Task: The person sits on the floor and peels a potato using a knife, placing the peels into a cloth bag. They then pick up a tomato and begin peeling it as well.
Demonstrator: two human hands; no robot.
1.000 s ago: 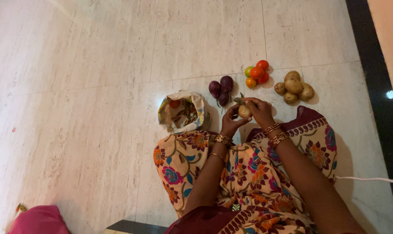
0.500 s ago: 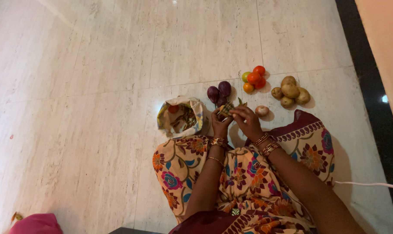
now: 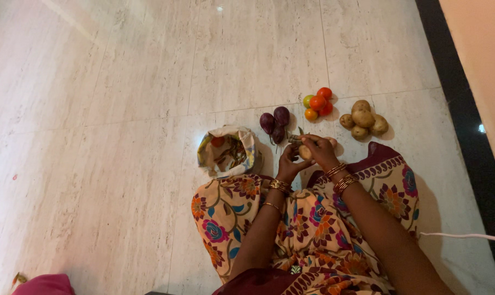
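Onion sits between both hands, just in front of the cloth bag; left hand cups it from below, right hand clenches over its top, near the potatoes.

a small round pale-brown vegetable, likely an onion or small potato, sat between the two hands, held up off the marble floor just in front of the person's knees. the left hand cupped it from below and the left side; the right hand gripped it from above and the right, fingertips bent over its top. only a smooth, light patch of it showed between the fingers. a short greenish-brown bit, too small to make out, stuck out leftward from the right hand's fingertips, just above the vegetable. another pale round piece peeked out behind the right hand, low toward the floor.
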